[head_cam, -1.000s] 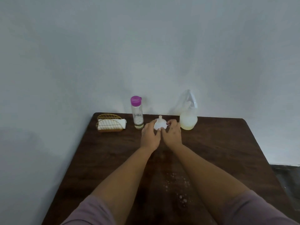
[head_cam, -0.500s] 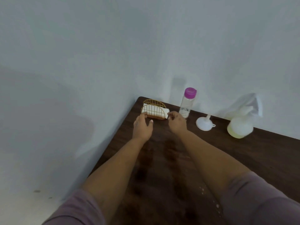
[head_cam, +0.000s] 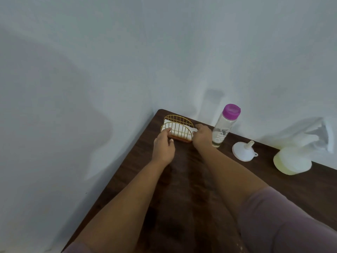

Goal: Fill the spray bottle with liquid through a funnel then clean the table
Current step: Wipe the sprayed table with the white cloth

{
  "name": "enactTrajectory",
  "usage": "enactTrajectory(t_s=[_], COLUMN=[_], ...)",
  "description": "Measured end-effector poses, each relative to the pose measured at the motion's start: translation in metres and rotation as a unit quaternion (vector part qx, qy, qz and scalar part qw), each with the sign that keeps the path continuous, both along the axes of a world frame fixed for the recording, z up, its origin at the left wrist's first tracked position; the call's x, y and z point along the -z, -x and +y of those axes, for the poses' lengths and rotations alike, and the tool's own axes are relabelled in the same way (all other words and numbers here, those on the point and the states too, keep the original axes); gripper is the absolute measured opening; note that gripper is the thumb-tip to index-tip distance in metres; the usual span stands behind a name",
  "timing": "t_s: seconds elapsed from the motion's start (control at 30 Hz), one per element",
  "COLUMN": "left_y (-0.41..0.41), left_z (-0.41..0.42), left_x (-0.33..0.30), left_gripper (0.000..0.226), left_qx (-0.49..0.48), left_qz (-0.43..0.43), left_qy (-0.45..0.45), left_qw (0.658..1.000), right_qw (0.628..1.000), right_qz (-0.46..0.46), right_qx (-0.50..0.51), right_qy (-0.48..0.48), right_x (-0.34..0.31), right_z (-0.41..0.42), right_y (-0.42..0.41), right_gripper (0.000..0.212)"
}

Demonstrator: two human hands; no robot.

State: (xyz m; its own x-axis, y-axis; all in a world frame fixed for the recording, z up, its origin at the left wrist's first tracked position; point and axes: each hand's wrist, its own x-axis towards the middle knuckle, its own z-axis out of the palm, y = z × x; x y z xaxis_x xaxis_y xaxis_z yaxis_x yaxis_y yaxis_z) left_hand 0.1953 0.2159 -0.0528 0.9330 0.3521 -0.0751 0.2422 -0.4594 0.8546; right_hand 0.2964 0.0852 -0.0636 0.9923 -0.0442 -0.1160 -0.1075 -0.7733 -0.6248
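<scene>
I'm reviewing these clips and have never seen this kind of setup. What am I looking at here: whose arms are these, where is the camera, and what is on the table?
There is no machine here. A person wears one wide-angle camera on the head, looking forward and down, so the arms are their own. The dark wooden table stands against a pale wall. At its far corner is a gold wire napkin holder with white napkins. The left hand touches the holder's front; the right hand is at its right end, apparently pinching a napkin. To the right stand a clear bottle with a purple cap, a white funnel lying mouth-down, and a spray bottle holding pale yellowish liquid.
</scene>
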Motion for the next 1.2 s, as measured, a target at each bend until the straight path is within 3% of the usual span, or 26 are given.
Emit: enactTrajectory(t_s=[0.2,0.37,0.63,0.77,0.83,0.9,1.0,1.07,1.2], left_y=[-0.011,-0.010,-0.010,-0.004,0.003,0.015,0.037,0.053,0.080], left_z=[-0.001,0.000,-0.003,-0.014,-0.023,-0.032,-0.046,-0.060,-0.106], left_x=[-0.001,-0.002,-0.022,-0.044,-0.056,-0.067,-0.070,-0.066,-0.054], left_gripper=[0.046,0.047,0.041,0.038,0.039,0.040,0.029,0.036,0.045], left_qx=[0.000,-0.012,-0.058,-0.116,-0.154,-0.144,-0.111,-0.106,-0.048], left_qz=[-0.008,-0.001,-0.012,0.018,0.057,0.082,0.100,0.104,0.138], left_qy=[0.003,0.004,-0.001,0.112,0.272,0.438,0.551,0.562,0.436], left_qw=[1.000,1.000,0.998,0.987,0.948,0.884,0.821,0.813,0.888], right_qw=[0.997,0.993,0.981,0.972,0.968,0.956,0.902,0.885,0.906], right_qz=[-0.005,-0.073,-0.169,-0.183,-0.147,-0.091,0.036,0.099,0.172], right_qx=[-0.022,-0.054,-0.082,-0.022,0.022,0.059,0.103,0.112,0.114], right_qy=[0.067,0.082,-0.053,-0.145,-0.202,-0.272,-0.417,-0.441,-0.369], right_x=[0.005,-0.002,-0.051,-0.085,-0.097,-0.101,-0.095,-0.089,-0.078], right_z=[0.000,-0.002,0.011,0.008,0.003,-0.007,-0.035,-0.064,-0.134], right_y=[-0.014,-0.006,0.016,0.031,0.046,0.065,0.103,0.133,0.191], right_gripper=[0.021,0.020,0.013,0.015,0.017,0.016,0.011,0.012,0.037])
